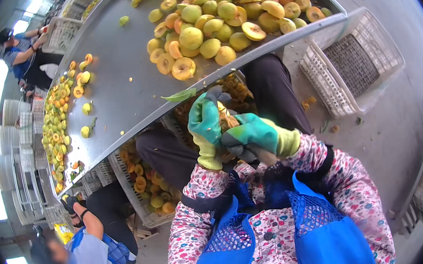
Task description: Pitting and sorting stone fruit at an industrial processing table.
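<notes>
My left hand [204, 121], in a green and grey glove with a yellow cuff, is closed round a piece of yellow fruit [222, 109], which looks like apricot. My right hand [254, 136], gloved alike, is closed right beside it, its fingers against a rough brown lump [228, 122] at the fruit. A tan end [265, 156] pokes out under the right fingers; its kind is unclear. Both hands are over my lap, just off the near edge of a metal table [119, 101]. On that table lies a heap of cut and whole apricots [210, 25]. Near the edge rests a green leaf [180, 95].
A white plastic crate [352, 64] stands on the floor at right. Below the table are a crate of fruit pieces [150, 186] and another [235, 90] between my knees. More apricots [57, 126] line the table's left side. Two co-workers [92, 255] [25, 51] sit at left.
</notes>
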Demonstrator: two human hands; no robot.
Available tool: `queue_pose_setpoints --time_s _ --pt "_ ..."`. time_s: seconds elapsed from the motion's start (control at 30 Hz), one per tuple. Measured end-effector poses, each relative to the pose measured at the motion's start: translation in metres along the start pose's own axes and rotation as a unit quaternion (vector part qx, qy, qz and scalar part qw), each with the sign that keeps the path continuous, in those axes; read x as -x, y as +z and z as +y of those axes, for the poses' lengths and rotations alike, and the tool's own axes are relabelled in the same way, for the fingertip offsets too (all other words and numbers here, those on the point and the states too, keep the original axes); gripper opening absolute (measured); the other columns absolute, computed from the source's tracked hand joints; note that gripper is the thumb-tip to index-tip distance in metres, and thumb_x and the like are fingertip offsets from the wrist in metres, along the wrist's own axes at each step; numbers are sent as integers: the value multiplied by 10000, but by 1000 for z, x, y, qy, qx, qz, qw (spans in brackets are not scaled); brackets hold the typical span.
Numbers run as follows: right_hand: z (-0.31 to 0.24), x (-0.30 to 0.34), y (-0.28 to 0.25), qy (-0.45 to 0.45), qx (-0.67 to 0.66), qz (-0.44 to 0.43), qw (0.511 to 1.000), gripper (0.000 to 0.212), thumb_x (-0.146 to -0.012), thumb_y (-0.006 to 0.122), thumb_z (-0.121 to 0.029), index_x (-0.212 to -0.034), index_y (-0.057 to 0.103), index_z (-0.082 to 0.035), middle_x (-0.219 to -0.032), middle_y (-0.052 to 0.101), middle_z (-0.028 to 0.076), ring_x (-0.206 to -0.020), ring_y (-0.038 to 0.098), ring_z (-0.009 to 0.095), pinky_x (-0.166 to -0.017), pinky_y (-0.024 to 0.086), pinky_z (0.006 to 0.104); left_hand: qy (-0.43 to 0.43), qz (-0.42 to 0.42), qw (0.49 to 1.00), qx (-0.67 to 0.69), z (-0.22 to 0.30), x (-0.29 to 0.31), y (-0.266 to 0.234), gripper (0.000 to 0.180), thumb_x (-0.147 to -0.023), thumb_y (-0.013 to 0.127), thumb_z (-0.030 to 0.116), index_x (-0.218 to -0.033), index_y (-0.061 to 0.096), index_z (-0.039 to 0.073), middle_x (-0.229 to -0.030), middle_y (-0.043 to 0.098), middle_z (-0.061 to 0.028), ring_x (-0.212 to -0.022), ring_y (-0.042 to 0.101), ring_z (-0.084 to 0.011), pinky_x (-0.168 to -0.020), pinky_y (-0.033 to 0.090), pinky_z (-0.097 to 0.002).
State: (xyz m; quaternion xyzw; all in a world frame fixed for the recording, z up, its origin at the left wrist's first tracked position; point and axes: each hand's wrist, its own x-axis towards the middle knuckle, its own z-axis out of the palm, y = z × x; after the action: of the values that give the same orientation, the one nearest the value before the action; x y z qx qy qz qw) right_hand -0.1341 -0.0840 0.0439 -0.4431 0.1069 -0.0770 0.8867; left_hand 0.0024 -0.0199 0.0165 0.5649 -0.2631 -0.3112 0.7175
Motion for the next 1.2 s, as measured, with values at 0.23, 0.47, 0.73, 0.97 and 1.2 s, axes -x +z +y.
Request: queue_pose_setpoints --time_s 0.23,0.47,0.73,0.97,1.2 --pt "18 -26 12 39 -63 -11 997 180 -846 578 -117 -986 541 -9 -740 579 63 -576 533 132 -536 435 244 95 209 966 -121 32 10 -82 275 -893 585 180 -1072 573 -29 -871 607 -86 -738 607 -194 -635 497 -273" --pt "67 -41 -26 119 -84 134 980 202 -873 548 -174 -851 636 6 -721 617 86 -608 580 175 -538 479 304 11 301 752 -587 74 4 -219 205 -833 607 131 -1000 596 13 -874 614 -125 -715 584 -260 -665 494 -364" --pt "51 -27 -24 105 10 49 993 200 -884 552 -216 -844 588 -23 -712 604 68 -599 572 155 -559 454 289 125 65 770 -622 35 -139 -65 366 -804 620 358 -1039 624 78 -894 663 -171 -876 631 -367 -743 500 -450" --pt "72 -11 -26 51 93 201 974 108 -859 572 -158 -870 572 -51 -763 526 -34 -688 480 61 -575 398 265 -29 -1 874 -485 -22 -137 -14 351 -758 655 278 -1025 586 61 -803 649 -161 -794 635 -357 -736 506 -418" --pt "6 -28 5 -90 21 186 978 173 -851 590 -155 -973 537 -44 -854 544 -44 -692 487 67 -634 443 244 -87 -21 993 75 24 -59 -43 212 -924 545 198 -1082 583 62 -919 599 -22 -738 599 -131 -610 491 -227"
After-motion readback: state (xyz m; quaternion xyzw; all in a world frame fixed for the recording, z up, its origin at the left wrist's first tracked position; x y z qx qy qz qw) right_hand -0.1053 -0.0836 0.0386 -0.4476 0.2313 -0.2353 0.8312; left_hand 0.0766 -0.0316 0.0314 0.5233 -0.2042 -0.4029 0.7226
